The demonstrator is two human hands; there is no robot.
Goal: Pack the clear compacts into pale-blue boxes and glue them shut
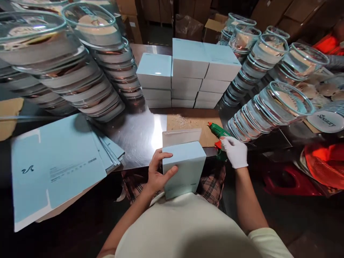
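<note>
My bare left hand (158,170) grips a light blue cardboard box (185,161) from its left side, thumb on the near face. The box stands upright against my body at the table edge, and a flap (181,136) sticks up at its far side. In a white glove, my right hand (235,151) is closed around a green glue gun (219,130) with an orange tip and trigger. The gun's nozzle points left, over a brown cardboard sheet (193,120) with whitish residue on it.
Several stacked light blue boxes (190,68) stand behind the cardboard sheet. Tall leaning stacks of clear round containers rise at left (72,71) and right (268,107). Flat printed box blanks (59,161) overhang the table's left edge. A red plastic stool (290,181) is low at right.
</note>
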